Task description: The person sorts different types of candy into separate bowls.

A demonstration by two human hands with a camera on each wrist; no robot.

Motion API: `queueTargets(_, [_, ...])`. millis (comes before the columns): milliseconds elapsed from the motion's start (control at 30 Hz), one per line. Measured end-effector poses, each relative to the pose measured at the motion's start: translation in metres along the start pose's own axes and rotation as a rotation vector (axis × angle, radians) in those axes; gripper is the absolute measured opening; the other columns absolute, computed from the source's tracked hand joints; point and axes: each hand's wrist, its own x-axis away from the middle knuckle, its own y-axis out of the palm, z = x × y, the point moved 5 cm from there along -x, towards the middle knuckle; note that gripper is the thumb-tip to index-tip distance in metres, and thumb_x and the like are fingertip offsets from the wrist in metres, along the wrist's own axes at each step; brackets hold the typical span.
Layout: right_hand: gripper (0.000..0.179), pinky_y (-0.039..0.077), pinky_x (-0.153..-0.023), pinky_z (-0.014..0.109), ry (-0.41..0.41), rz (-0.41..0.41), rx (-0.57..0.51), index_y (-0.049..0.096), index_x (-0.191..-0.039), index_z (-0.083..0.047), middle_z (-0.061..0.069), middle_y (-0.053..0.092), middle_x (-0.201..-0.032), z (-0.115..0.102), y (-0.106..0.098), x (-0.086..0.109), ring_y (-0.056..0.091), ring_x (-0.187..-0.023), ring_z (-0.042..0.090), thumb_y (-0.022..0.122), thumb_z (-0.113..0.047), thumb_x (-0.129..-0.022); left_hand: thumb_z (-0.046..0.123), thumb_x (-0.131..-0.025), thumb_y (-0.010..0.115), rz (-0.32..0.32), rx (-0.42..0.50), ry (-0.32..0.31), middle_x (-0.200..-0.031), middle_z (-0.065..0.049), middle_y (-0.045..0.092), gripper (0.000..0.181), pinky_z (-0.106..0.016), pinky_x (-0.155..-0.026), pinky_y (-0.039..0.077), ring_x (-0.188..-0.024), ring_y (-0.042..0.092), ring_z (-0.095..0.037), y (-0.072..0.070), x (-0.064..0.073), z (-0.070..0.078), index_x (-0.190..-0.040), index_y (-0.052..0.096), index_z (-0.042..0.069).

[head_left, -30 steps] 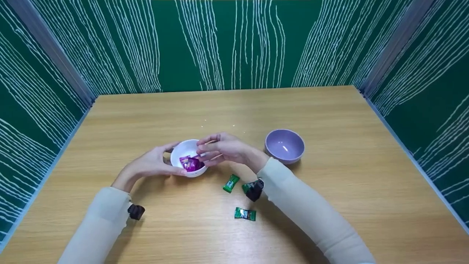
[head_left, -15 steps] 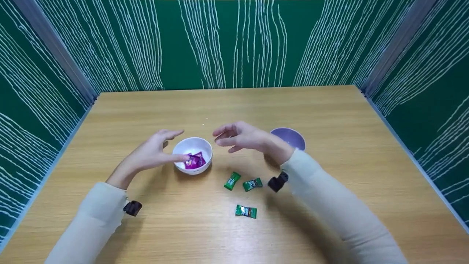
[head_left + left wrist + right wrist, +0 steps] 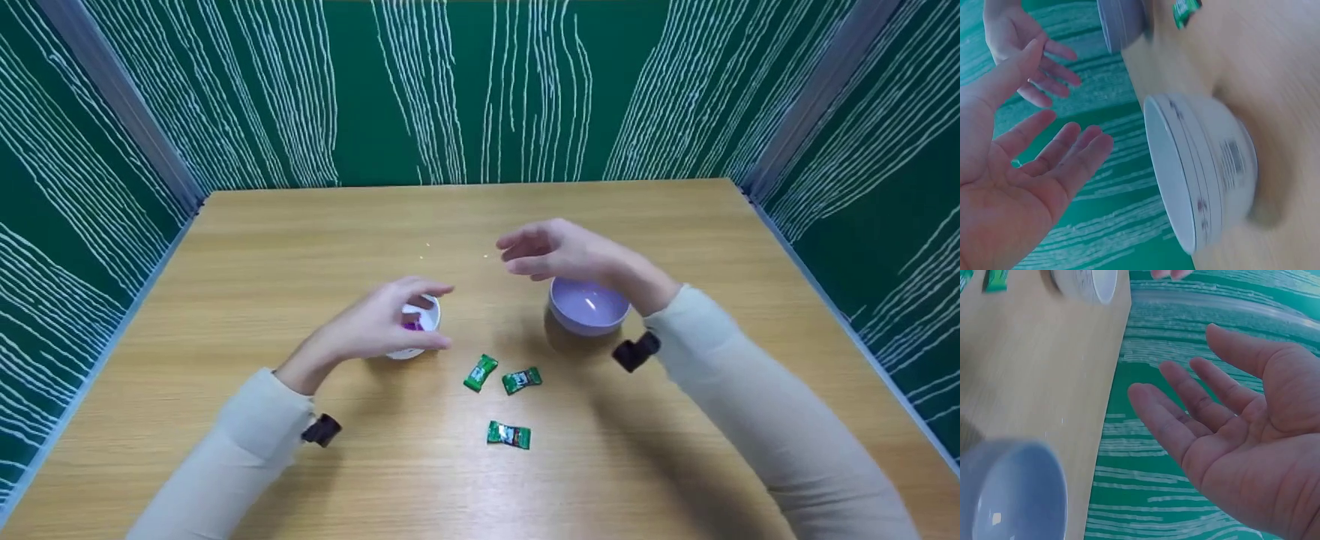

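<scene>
My left hand (image 3: 382, 319) hovers above the white bowl (image 3: 1216, 169), fingers spread and touching nothing. It covers much of that bowl in the head view, though a bit of purple-pink wrapper (image 3: 412, 325) shows inside. My right hand (image 3: 566, 251) hangs in the air by the far rim of the purple bowl (image 3: 589, 309), fingers loosely bent, with nothing held; the right wrist view shows a bare palm. Between the bowls and nearer to me lie three green-wrapped candies: one slanted candy (image 3: 480, 373), another candy (image 3: 522, 380) to its right, and a third candy (image 3: 508, 435) closest to me.
The wooden table (image 3: 300, 232) reaches back to a green wall (image 3: 375, 90) streaked with white lines, and similar panels stand at both sides. A few tiny pale specks (image 3: 424, 251) lie on the tabletop beyond the bowls.
My left hand has let go of the white bowl and moved right, over it. My right hand has left the white bowl and moved right and away from me, to the purple bowl.
</scene>
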Motion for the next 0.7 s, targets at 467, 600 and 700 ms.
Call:
queueTargets(467, [0.077,0.028,-0.116,0.06,-0.15,0.173,0.186,0.041,-0.154,-0.011,0.012,0.041,-0.157,0.056,-0.027,0.046,0.032,-0.147,0.034,0.077,-0.037,-0.091,0.032,-0.092,0.077,-0.141,-0.033,0.061,-0.148,-0.015,0.052,0.069,-0.044,-0.098,0.053,-0.125,0.059,-0.033,0.045,-0.01,0.008,-0.149,0.048,0.005])
queueTargets(600, [0.09,0.033,-0.11,0.065,-0.099,0.194,0.248,0.034,-0.159,-0.017,0.013,0.029,-0.162,0.083,-0.022,0.051,0.028,-0.147,0.041,0.082,-0.041,-0.086,0.031,-0.093,0.076,-0.167,-0.07,0.061,-0.146,-0.015,0.054,0.067,-0.046,-0.097,0.053,-0.123,0.06,-0.035,0.058,-0.015,0.006,-0.147,0.05,0.003])
queueTargets(700, [0.099,0.035,-0.108,0.067,-0.075,0.211,0.247,0.028,-0.161,-0.019,0.016,0.022,-0.164,0.1,-0.022,0.056,0.028,-0.145,0.045,0.085,-0.041,-0.083,0.028,-0.092,0.077,-0.183,-0.084,0.048,-0.145,-0.015,0.054,0.066,-0.045,-0.1,0.051,-0.122,0.06,-0.037,0.067,-0.022,0.006,-0.147,0.05,0.002])
